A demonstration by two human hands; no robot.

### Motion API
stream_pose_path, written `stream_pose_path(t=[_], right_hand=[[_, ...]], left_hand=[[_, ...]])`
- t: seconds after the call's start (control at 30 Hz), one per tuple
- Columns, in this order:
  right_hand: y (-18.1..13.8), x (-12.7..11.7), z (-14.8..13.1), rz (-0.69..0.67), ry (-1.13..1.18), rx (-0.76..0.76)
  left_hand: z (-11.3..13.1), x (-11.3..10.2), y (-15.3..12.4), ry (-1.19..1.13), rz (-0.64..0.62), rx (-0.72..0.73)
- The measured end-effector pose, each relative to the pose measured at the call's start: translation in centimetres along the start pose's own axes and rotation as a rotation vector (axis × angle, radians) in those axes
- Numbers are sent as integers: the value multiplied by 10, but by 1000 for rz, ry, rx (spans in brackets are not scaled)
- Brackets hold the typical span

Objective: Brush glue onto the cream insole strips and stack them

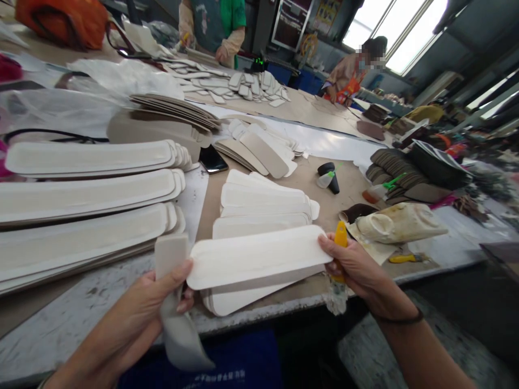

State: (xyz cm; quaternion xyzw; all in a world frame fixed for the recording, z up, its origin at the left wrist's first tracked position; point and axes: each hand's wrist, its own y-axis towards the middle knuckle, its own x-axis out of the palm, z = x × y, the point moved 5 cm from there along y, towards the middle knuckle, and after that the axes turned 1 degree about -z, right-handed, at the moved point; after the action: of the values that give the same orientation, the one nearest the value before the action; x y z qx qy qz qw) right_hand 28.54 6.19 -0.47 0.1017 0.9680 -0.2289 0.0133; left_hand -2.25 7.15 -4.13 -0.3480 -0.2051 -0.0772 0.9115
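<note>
My left hand (150, 302) grips a grey padded strip (174, 302) that hangs down over the table edge, its thumb pressing the left end of a long white strip (255, 256). The right end of that strip is held by my right hand (352, 265), which also clasps a yellow-handled tool (340, 237). The white strip lies across the top of a fanned pile of like strips (263, 210) on brown card.
Long padded strips (85, 194) are stacked in rows at left. A black phone (213, 159), a glue bottle (328, 177), a stained jug (399, 222) and dark pieces (389, 170) lie on the table. Two other people (214, 24) work at the far end.
</note>
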Motion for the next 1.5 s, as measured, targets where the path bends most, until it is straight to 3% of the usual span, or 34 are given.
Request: stream_pose_path(t=[0.07, 0.13, 0.2, 0.27, 0.37, 0.47, 0.6, 0.73, 0.9, 1.03, 1.23, 1.5], right_hand=[[13, -8, -22, 58, -165, -83], [24, -20, -41, 196, -450, -212], [26, -31, -54, 371, -738, -345], [19, -36, -57, 449, -825, -413], [-3, -27, -52, 347, -627, -463], [-32, -2, -50, 273, -515, -551], [-48, 39, -32, 144, -208, -547], [-42, 78, -1, 11, 76, -439], [-34, 101, 25, -48, 41, -216], [-38, 88, 19, 52, -141, -324], [-47, 44, 4, 328, -528, -605], [-56, 5, -17, 542, -860, -835]], left_hand=[[19, 7, 5, 61, 2, 72], [30, 6, 9, 135, 101, 139], [28, -2, 11, 224, 231, 164], [15, -9, 11, 349, 294, 141], [-8, -15, 6, 587, 313, 106], [-20, -14, 1, 766, 333, 159], [-26, -13, -1, 799, 332, 212], [-29, -12, 0, 718, 291, 195], [-27, -6, 1, 707, 269, 204], [-29, -2, 2, 700, 240, 186], [-33, -6, 5, 691, 272, 163], [-34, -3, -2, 634, 406, 179]])
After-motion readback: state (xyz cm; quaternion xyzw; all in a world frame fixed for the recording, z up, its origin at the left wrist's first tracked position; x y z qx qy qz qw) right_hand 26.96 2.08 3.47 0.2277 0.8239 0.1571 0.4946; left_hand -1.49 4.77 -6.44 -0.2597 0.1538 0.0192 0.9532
